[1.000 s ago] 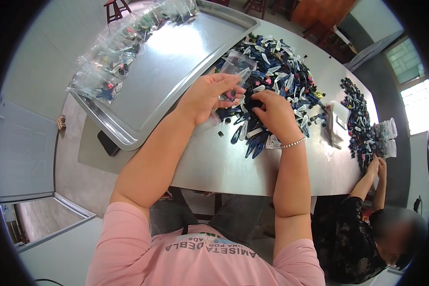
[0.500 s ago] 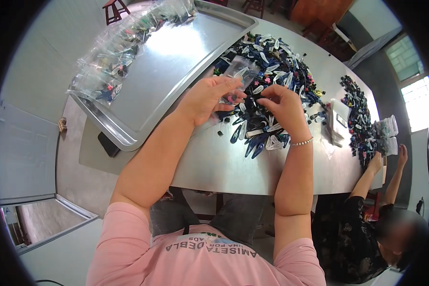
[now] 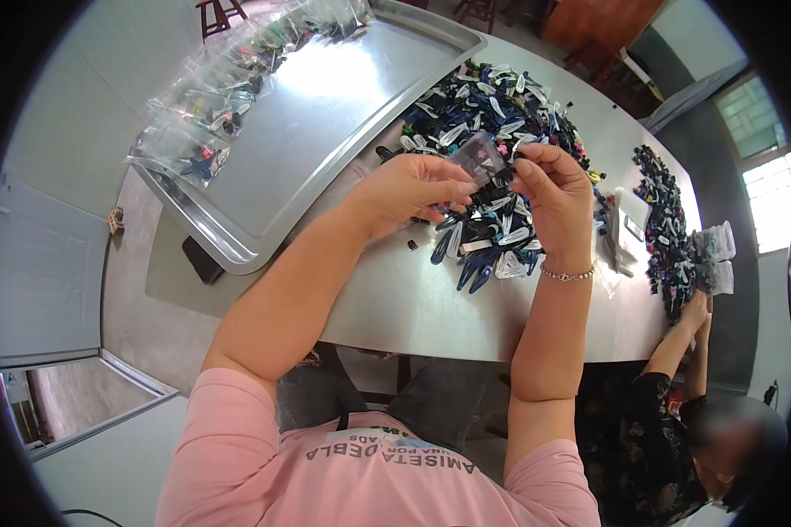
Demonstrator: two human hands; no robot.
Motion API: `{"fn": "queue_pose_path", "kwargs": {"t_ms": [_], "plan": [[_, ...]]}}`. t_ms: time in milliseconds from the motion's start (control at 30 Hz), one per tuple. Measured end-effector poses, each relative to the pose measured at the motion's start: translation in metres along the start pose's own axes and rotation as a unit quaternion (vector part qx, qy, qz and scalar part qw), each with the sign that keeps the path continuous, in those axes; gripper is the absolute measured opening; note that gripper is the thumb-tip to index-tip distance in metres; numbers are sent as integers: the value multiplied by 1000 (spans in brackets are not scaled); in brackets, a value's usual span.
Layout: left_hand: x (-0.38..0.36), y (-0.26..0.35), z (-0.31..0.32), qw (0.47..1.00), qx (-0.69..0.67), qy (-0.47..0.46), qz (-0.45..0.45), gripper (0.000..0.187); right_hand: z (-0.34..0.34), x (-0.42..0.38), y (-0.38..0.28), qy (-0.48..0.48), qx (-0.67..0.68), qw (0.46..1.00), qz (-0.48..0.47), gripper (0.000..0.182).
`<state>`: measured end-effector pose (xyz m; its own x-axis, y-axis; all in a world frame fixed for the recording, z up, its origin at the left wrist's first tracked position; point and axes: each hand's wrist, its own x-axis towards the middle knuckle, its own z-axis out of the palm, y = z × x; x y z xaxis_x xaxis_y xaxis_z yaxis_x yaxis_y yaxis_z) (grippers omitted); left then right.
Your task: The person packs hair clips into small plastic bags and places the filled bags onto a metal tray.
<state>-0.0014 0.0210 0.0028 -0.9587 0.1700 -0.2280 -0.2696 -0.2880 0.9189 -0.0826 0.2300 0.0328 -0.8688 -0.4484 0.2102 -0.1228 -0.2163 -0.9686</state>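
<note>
My left hand (image 3: 404,191) holds a small clear plastic bag (image 3: 476,158) between thumb and fingers, with dark bits showing inside it. Close to the bag's right side, my right hand (image 3: 552,189) has thumb and forefinger pinched on a small dark hair clip (image 3: 516,156), mostly hidden by the fingertips. Both hands are over the near part of a big heap of hair clips (image 3: 466,97), mostly navy, black and white, with some pink pieces. A few navy clips (image 3: 479,270) lie at the heap's near edge.
A metal tray (image 3: 303,145) on the left carries a row of filled clear bags (image 3: 206,132). To the right stand a stack of empty bags (image 3: 628,227), a second clip heap (image 3: 664,202) and filled bags (image 3: 716,255). A co-worker's hands (image 3: 698,312) are beside the metal table (image 3: 395,307).
Both my hands have moved right, and my right hand has risen to the side of the bag. The bag has shifted right and down. The co-worker's hands have come together.
</note>
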Motion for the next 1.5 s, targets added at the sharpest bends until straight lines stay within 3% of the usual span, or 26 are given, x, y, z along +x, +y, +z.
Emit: {"fn": "queue_pose_path", "kwargs": {"t_ms": [133, 200, 533, 700, 733, 833, 967, 1033, 1100, 1167, 1200, 1300, 1400, 1500], "plan": [[0, 1, 1, 1000, 9, 2, -2, 36, -6, 0, -1, -8, 35, 999, -17, 19], [0, 0, 0, 1000, 5, 3, 0, 37, -8, -1, -5, -27, 116, 993, -25, 18], [-1, 1, 0, 1000, 20, -21, 7, 40, -10, -4, -9, -33, 131, 989, -54, 18], [-4, 5, 2, 998, 18, -57, -10, 38, 10, -4, -5, 8, -138, 990, -5, 17], [-4, 6, 2, 997, 23, -66, -12, 37, 14, -5, -2, 9, -138, 990, -5, 17], [-3, 5, 1, 998, 13, -57, -18, 35, 22, -6, 6, 15, -234, 962, -137, 16], [-3, 6, -1, 999, -15, -48, -10, 35, 22, -6, 0, 26, -189, 973, -129, 14], [-2, 7, -2, 999, -38, -8, 7, 34, 10, -3, -3, 61, -262, 962, -53, 12], [1, 7, -6, 999, -36, 14, 10, 31, -5, 0, 3, 59, -328, 943, -15, 13], [2, 6, -8, 999, -34, 36, 13, 29, -15, 1, 11, -40, -526, 846, -78, 19], [1, 6, -8, 998, -38, 43, 17, 29, -16, 1, 14, -70, -560, 823, -64, 26], [1, 7, -7, 997, -59, 49, 25, 30, -12, -2, 23, -75, -621, 776, -83, 22], [1, 8, -9, 995, -88, 42, 19, 32, -6, -2, 17, -69, -627, 775, -40, 17], [1, 9, -9, 994, -100, 39, 7, 33, -8, -3, 18, -67, -636, 767, -59, 13]]}}
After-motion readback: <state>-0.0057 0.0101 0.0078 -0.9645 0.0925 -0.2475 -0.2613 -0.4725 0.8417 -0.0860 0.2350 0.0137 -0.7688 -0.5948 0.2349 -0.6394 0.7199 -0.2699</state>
